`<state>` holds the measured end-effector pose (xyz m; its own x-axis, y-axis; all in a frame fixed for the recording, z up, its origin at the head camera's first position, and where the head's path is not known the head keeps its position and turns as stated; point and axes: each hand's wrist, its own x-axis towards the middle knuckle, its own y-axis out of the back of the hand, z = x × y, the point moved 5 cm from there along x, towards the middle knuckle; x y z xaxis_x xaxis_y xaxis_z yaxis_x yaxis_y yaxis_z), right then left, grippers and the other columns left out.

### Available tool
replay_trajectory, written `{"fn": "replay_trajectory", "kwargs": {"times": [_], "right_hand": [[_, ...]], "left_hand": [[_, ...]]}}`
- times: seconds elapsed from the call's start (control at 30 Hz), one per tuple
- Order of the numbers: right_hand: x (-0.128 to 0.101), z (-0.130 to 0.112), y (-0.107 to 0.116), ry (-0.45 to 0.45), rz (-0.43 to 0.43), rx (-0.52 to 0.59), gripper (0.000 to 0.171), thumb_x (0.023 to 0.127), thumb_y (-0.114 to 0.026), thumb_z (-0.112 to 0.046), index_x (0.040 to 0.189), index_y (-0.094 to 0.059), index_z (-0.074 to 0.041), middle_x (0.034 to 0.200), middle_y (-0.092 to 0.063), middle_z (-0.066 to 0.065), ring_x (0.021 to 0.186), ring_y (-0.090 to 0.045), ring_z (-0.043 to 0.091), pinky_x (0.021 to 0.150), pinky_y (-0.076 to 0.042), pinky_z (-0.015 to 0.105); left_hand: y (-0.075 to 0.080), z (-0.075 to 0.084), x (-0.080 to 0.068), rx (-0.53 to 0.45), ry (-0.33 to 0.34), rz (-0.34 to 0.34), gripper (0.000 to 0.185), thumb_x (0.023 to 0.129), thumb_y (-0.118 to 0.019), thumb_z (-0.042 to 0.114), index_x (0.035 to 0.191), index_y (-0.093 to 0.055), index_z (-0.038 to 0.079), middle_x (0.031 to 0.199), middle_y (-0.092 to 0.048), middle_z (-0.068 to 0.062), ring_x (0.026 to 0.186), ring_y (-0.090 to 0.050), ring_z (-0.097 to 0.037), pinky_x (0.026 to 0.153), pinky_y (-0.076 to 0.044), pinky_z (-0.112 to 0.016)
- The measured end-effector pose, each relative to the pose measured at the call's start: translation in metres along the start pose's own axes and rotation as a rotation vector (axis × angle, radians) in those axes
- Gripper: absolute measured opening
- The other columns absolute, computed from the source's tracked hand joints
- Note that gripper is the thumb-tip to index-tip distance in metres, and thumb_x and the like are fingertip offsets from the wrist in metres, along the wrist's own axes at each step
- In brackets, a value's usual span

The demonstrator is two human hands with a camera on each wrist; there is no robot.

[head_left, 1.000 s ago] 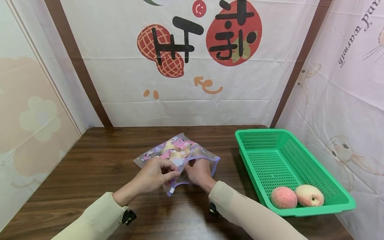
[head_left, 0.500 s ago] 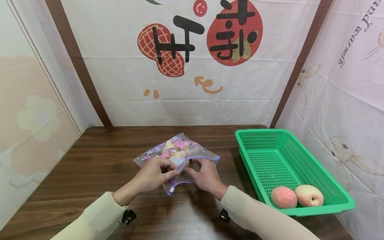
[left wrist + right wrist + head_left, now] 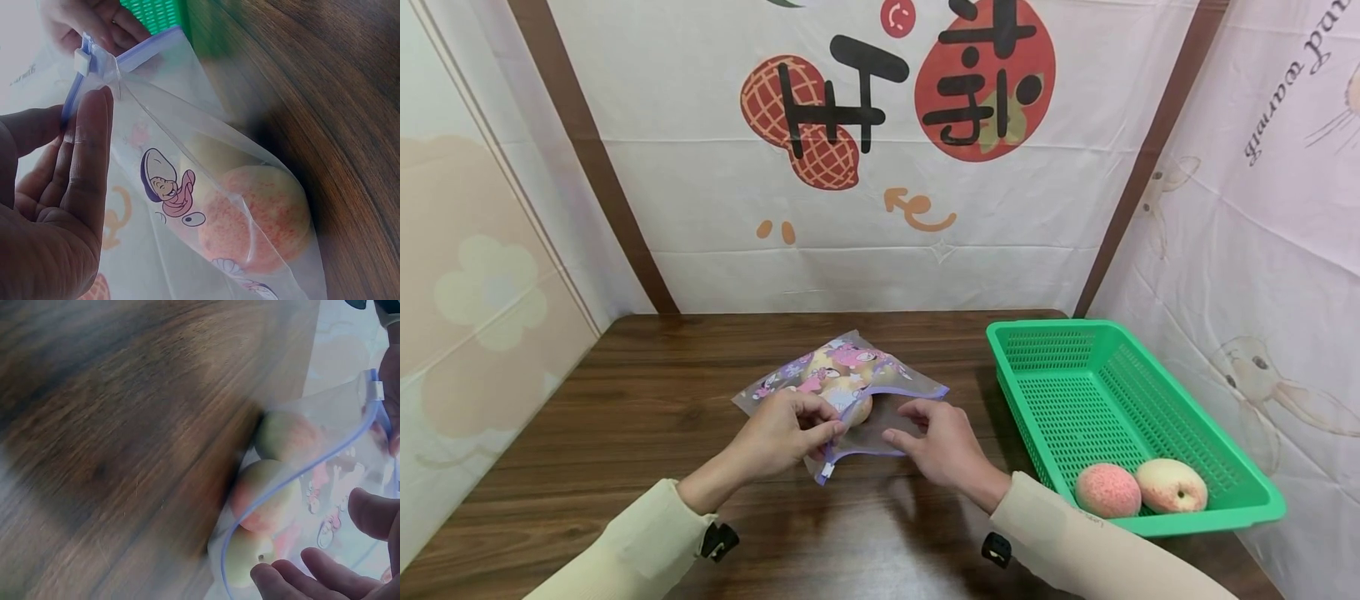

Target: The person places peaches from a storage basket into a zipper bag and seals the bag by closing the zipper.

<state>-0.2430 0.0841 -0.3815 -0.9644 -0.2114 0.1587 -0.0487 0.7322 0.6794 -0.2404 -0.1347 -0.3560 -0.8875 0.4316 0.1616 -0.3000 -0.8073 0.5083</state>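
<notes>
The zip bag lies on the desk near its middle, printed with cartoon figures and edged by a purple zip track; through its clear film we see peaches inside; our left hand pinches the near corner of the mouth beside the white slider, fingers curled on the track; our right hand hovers just beside the open mouth with its grip released, fingers relaxed and holding nothing; the green basket stands to the right, apart from the bag, with two loose peaches in its near corner; we judge the step in hand to be loading the bag, with the mouth held ready by one hand; the next move, in our judgement, calls for the free hand either to fetch a peach from the basket or to take the slider, while the left hand keeps the mouth steady so the fruit inside does not roll out.
</notes>
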Motion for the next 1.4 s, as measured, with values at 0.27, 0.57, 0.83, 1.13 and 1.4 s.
{"fn": "replay_trajectory", "kwargs": {"times": [0.27, 0.57, 0.83, 1.13, 1.4], "right_hand": [[-0.009, -0.002, 0.021, -0.026, 0.008, -0.003, 0.036, 0.09, -0.081, -0.033, 0.118, -0.073, -0.011, 0.113, -0.073, 0.003, 0.103, -0.069, 0.025, 0.087, -0.059, 0.04], [-0.015, -0.003, 0.045, -0.037, 0.036, 0.018, 0.035, 0.087, -0.085, -0.029, 0.114, -0.074, -0.011, 0.107, -0.073, 0.0, 0.1, -0.071, 0.021, 0.086, -0.06, 0.037], [-0.016, -0.007, 0.07, 0.041, 0.073, -0.021, 0.037, 0.086, -0.086, -0.029, 0.114, -0.074, -0.009, 0.109, -0.075, 0.004, 0.1, -0.073, 0.023, 0.087, -0.059, 0.044], [-0.018, -0.002, 0.099, 0.023, 0.068, -0.054, 0.044, 0.088, -0.084, -0.032, 0.123, -0.071, -0.008, 0.118, -0.073, 0.007, 0.106, -0.071, 0.027, 0.089, -0.059, 0.044], [-0.023, 0.001, 0.12, 0.01, 0.046, -0.083, 0.052, 0.09, -0.08, -0.041, 0.128, -0.068, -0.009, 0.124, -0.071, 0.008, 0.114, -0.068, 0.027, 0.097, -0.055, 0.049]], "left_hand": [[0.001, -0.003, 0.0, 0.024, 0.026, 0.016, 0.015, 0.096, -0.074, 0.014, 0.083, -0.074, 0.005, 0.074, -0.07, -0.003, 0.063, -0.069, -0.019, 0.056, -0.06, -0.034], [0.001, -0.004, 0.001, 0.007, 0.04, 0.011, 0.016, 0.096, -0.074, 0.014, 0.082, -0.073, 0.006, 0.075, -0.069, -0.004, 0.063, -0.069, -0.021, 0.056, -0.06, -0.035], [0.002, -0.005, 0.0, 0.011, 0.044, 0.018, 0.016, 0.095, -0.075, 0.014, 0.081, -0.072, 0.007, 0.075, -0.068, -0.004, 0.062, -0.069, -0.021, 0.056, -0.06, -0.037], [0.002, -0.005, -0.001, 0.003, 0.041, 0.014, 0.017, 0.095, -0.075, 0.015, 0.08, -0.072, 0.007, 0.074, -0.068, -0.005, 0.062, -0.069, -0.021, 0.057, -0.061, -0.037], [0.002, -0.005, -0.001, -0.007, 0.037, 0.009, 0.016, 0.095, -0.075, 0.013, 0.082, -0.072, 0.005, 0.074, -0.068, -0.005, 0.062, -0.069, -0.022, 0.056, -0.061, -0.036]]}}
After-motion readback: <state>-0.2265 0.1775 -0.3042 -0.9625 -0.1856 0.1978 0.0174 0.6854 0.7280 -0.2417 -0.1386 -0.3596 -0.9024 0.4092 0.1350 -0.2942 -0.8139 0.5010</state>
